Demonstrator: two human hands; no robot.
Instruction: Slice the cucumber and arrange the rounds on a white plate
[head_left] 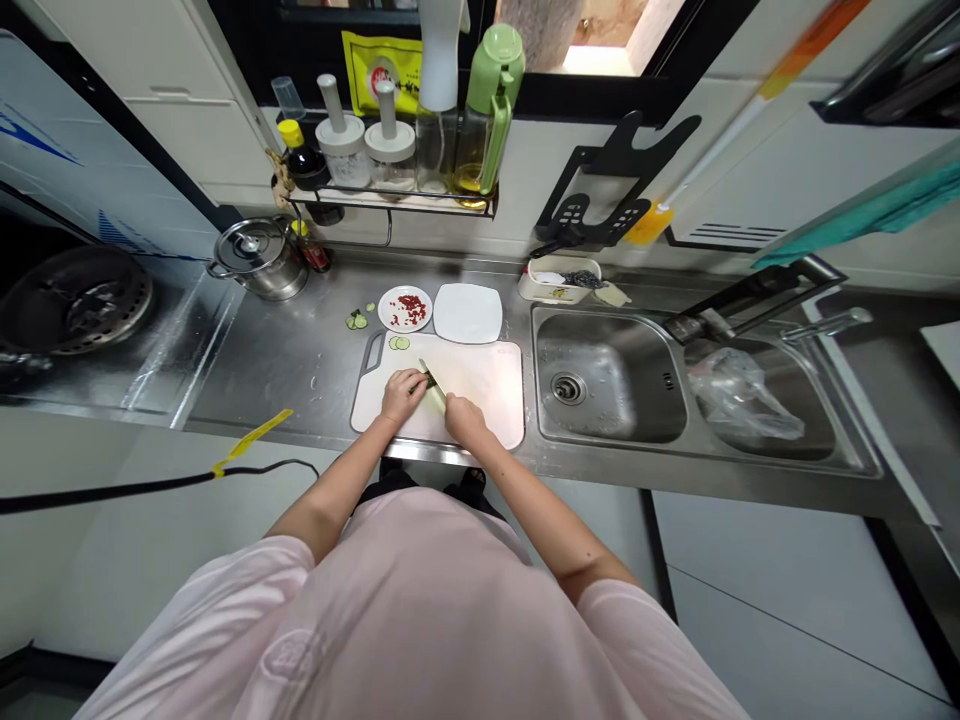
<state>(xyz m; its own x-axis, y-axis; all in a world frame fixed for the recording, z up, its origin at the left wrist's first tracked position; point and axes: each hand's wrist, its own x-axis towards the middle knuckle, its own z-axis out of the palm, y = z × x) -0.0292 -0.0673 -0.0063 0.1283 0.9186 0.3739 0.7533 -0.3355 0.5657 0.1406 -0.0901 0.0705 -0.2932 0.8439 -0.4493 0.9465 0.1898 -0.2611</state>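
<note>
My right hand [465, 420] is closed round the handle of a kitchen knife [434, 380], whose blade slants away to the left over the white cutting board [484, 385]. Close against the blade, my left hand [403, 394] presses with bent fingers on a dark green piece of cucumber [430, 381], mostly hidden by fingers and knife. Pale green cucumber slices [399, 343] lie at the board's top left. Behind the board stand a white plate with chopped red pieces [409, 309] and a bare white square plate [468, 312].
Cucumber scraps [357, 320] lie on the steel counter left of the plates. A lidded pot [259, 258] stands further left, near a wok [71, 295]. The sink [609, 375] is at right, with a plastic bag [742, 395] in its second basin. Bottles and jars line a wall shelf [397, 200].
</note>
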